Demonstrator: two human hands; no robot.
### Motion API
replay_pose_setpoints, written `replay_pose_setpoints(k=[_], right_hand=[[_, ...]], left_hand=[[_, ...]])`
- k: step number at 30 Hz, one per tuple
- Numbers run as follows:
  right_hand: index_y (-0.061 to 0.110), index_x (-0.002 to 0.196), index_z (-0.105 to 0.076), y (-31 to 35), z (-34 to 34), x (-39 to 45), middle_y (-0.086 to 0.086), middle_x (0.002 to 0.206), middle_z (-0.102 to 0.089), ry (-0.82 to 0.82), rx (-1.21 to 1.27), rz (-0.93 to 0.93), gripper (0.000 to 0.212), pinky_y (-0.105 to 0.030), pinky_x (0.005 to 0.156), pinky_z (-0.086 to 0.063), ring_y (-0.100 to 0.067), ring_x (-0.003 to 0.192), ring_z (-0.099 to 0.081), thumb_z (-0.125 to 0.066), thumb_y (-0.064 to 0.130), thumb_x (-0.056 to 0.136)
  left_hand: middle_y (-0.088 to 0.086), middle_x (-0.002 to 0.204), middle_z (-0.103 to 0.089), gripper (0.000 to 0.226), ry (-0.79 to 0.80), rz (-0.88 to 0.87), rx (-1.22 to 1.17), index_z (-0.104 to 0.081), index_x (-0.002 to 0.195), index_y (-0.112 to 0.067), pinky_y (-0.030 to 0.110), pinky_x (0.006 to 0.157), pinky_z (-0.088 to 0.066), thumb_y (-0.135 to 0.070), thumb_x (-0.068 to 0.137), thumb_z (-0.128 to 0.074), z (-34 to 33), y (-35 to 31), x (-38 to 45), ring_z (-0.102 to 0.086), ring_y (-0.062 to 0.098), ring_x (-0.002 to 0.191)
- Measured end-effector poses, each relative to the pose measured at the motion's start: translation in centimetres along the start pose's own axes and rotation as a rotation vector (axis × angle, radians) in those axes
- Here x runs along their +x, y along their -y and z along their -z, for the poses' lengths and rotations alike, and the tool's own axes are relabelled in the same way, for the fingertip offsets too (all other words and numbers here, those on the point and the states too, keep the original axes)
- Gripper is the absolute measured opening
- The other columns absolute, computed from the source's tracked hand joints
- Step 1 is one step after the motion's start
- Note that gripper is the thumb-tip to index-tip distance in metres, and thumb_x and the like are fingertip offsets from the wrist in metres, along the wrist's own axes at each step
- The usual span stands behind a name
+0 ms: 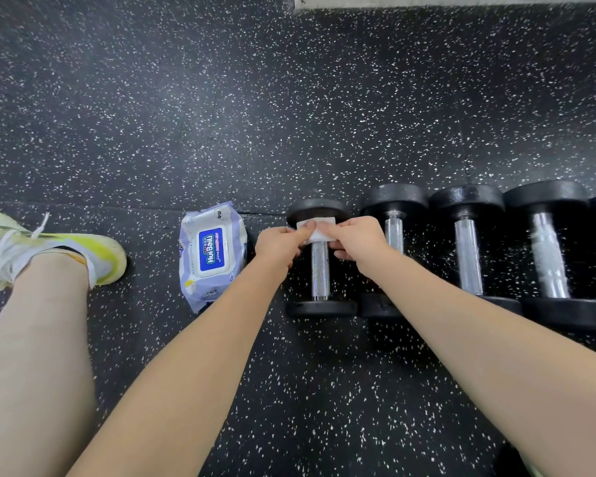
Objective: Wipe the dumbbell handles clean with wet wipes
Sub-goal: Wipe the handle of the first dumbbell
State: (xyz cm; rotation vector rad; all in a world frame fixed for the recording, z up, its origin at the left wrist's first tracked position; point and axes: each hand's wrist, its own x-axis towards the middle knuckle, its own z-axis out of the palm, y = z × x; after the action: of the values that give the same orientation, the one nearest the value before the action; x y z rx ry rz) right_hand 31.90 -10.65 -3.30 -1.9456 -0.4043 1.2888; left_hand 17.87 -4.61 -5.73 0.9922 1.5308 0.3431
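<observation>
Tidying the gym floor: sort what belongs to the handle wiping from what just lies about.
Job: white wipe, held by left hand and right hand; leftmost dumbbell; other dumbbells; wipes pack.
Lying about: shoe; speckled floor.

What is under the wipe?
The far end of the leftmost dumbbell's handle, which the wipe covers; both hands, left and right, pinch it. The near handle shows bare.

Even bright overhead light, soft shadows under my arms; wide-angle bending at edges; upper left floor [83, 80] blurred.
</observation>
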Motion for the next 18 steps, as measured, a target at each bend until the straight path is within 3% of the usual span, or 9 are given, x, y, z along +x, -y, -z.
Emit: replay_pose_setpoints(k=[4,9,15,18], right_hand=[[0.008,0.09,-0.067,0.1,0.5,-0.4,-0.011,0.091,-0.074,0.046,-0.027,-0.024,0.024,-0.028,0.067,-0.056,-0.017,0.079,-0.069,-0.083,0.025,0.084],[0.005,0.091,-0.069,-0.5,1.2,-1.1,-0.01,0.09,-0.074,0.126,-0.072,-0.03,0.029,-0.025,0.064,-0.054,-0.014,0.078,-0.068,-0.086,0.027,0.081],[0.001,0.097,-0.073,-1.0,1.5,-1.4,-0.01,0.083,-0.074,0.162,-0.154,-0.04,0.035,-0.028,0.071,-0.058,-0.015,0.075,-0.067,-0.087,0.027,0.079],[0.002,0.104,-0.072,-0.7,1.6,-1.7,-0.008,0.086,-0.075,0.206,-0.307,-0.059,0.041,-0.035,0.085,-0.061,-0.019,0.083,-0.071,-0.085,0.032,0.08]], left_hand=[[0.004,0.075,-0.058,0.042,0.106,0.017,0.075,-0.063,0.076,-0.015,0.022,0.046,-0.036,-0.052,0.076,-0.084,1.0,-0.3,0.0,-0.046,0.014,0.061],[-0.006,0.066,-0.058,0.031,0.24,0.112,0.154,-0.066,0.079,-0.017,0.019,0.047,-0.04,-0.045,0.083,-0.081,2.0,-0.1,-0.9,-0.05,0.005,0.057],[-0.006,0.067,-0.059,0.033,0.313,0.122,0.248,-0.068,0.079,-0.016,0.02,0.051,-0.042,-0.047,0.081,-0.082,2.8,0.2,-1.5,-0.051,0.006,0.059],[-0.005,0.066,-0.057,0.036,0.387,0.118,0.34,-0.064,0.076,-0.016,0.02,0.05,-0.04,-0.047,0.081,-0.081,3.3,0.1,-1.9,-0.05,0.007,0.058]])
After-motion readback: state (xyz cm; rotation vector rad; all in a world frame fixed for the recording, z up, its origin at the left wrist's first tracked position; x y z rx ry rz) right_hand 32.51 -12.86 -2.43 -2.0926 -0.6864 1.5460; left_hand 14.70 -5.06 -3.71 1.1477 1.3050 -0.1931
